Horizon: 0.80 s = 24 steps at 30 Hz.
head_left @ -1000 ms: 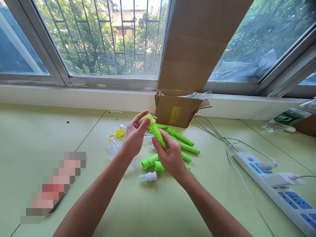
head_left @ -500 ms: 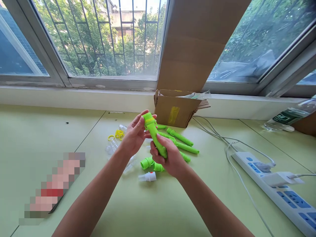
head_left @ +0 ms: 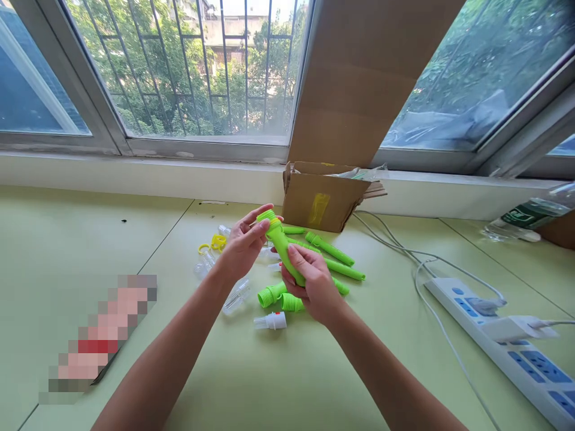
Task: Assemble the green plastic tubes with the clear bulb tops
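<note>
A: State condition of both hands.

B: Found left hand [head_left: 242, 248] pinching green tube [head_left: 282, 246] near its threaded end, with thumb on top and fingers behind. Found right hand [head_left: 314, 278] closed round lower length of same tube, with thumb along upper side and fingers curled beneath.

A: Give position of tube.

B: Held tilted above table [head_left: 251, 383], in front of cardboard box [head_left: 323, 194], with threads directed toward far edge and leftward. Noted yellow band [head_left: 274, 222] at neck, just below threads, beside left thumb.

A: List loose parts.

B: Located further green pieces [head_left: 345, 269] beneath and right of hands, several with threaded ends. Unable to count exactly; partly covered by right hand. Located yellow rings [head_left: 218, 242] and clear plastic parts [head_left: 236, 297] beside left hand and forearm. Located white piece [head_left: 275, 321] with clear tip and red mark, lying closer to near edge than remaining parts.

A: Proceed to table edges.

B: Recorded cardboard box standing at far edge, with clear wrapping [head_left: 363, 173] showing at top. Recorded bottle [head_left: 530, 209] with green label toward far right corner. Recorded power strip [head_left: 494, 347] with plugs fitted, set obliquely toward right edge, and cables [head_left: 398, 245] trailing between box and strip. Recorded pixelated item [head_left: 103, 332] toward left edge, too obscured to identify.
</note>
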Motion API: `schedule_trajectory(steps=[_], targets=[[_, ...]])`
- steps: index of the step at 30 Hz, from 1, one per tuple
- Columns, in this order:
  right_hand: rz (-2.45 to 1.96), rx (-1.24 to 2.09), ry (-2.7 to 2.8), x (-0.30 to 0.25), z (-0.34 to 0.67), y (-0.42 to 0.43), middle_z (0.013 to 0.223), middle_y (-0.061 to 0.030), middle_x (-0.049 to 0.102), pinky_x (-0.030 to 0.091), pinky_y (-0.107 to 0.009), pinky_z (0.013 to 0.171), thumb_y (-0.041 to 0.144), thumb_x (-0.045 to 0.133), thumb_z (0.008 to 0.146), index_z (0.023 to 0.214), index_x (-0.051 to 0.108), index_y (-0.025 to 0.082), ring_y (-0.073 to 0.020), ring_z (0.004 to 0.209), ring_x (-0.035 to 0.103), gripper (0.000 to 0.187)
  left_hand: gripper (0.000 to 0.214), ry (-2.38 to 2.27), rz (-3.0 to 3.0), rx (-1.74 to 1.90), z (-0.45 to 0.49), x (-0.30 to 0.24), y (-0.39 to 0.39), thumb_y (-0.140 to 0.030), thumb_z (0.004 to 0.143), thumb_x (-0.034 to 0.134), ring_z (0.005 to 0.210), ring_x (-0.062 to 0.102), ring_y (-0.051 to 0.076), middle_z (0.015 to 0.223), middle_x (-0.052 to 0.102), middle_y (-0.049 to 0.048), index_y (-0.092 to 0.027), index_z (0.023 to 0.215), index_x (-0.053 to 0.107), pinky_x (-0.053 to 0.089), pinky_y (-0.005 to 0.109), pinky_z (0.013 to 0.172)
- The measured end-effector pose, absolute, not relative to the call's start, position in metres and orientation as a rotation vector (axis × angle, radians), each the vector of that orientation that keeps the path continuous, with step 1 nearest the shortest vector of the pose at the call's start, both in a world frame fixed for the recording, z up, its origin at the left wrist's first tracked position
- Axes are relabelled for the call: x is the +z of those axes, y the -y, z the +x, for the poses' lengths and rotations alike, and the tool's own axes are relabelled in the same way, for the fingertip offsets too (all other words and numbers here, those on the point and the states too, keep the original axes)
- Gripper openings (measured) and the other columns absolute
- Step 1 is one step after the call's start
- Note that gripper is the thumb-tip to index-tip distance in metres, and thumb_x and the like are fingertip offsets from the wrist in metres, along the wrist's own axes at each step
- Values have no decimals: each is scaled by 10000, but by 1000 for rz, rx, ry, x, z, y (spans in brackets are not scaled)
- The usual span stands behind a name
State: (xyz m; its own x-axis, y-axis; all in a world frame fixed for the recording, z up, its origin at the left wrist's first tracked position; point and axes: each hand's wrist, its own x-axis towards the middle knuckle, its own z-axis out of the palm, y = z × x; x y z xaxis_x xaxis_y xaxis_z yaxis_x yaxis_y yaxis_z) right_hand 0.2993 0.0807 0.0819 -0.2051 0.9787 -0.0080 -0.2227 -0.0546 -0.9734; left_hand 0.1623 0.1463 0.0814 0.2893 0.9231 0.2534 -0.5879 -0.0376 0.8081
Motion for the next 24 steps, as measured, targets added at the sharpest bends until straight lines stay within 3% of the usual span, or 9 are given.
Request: schedule_trajectory(steps=[5, 9, 15, 19, 24], targets=[[-1029, 1158, 1302, 81, 301, -83, 576, 42, 342, 216, -209, 408, 490, 567, 817, 805, 574, 196, -87, 494, 321, 294, 380, -403, 1019, 1299, 164, 92, -140, -309, 766, 651, 987, 630, 210, 1032, 689, 94, -194, 1124, 596, 474, 334, 848], [-1049, 960, 1416, 78, 299, -84, 591, 32, 374, 244, -231, 430, 470, 555, 836, 940, 620, 198, -101, 514, 339, 298, 376, -409, 1012, 1323, 167, 96, -137, -301, 783, 637, 948, 635, 190, 1008, 693, 85, -206, 1142, 578, 470, 357, 881], [-1037, 1120, 1371, 77, 302, -84, 581, 39, 344, 218, -226, 424, 466, 563, 833, 935, 634, 194, -89, 501, 308, 298, 397, -387, 968, 1304, 169, 87, -138, -249, 752, 684, 875, 627, 157, 937, 691, 60, -191, 1136, 601, 466, 347, 890], [-1047, 1225, 1286, 80, 303, -85, 614, 36, 357, 230, -212, 434, 473, 592, 810, 872, 615, 198, -81, 516, 326, 283, 366, -395, 938, 1294, 170, 86, -139, -277, 761, 674, 919, 625, 168, 1012, 686, 71, -193, 1111, 607, 461, 348, 893], [-890, 1429, 1155, 84, 304, -87, 565, 44, 384, 146, -201, 394, 469, 536, 846, 851, 583, 180, -57, 458, 273, 293, 368, -350, 887, 1283, 163, 92, -143, -345, 815, 593, 1020, 607, 203, 1050, 675, 73, -228, 1162, 562, 471, 354, 845]])
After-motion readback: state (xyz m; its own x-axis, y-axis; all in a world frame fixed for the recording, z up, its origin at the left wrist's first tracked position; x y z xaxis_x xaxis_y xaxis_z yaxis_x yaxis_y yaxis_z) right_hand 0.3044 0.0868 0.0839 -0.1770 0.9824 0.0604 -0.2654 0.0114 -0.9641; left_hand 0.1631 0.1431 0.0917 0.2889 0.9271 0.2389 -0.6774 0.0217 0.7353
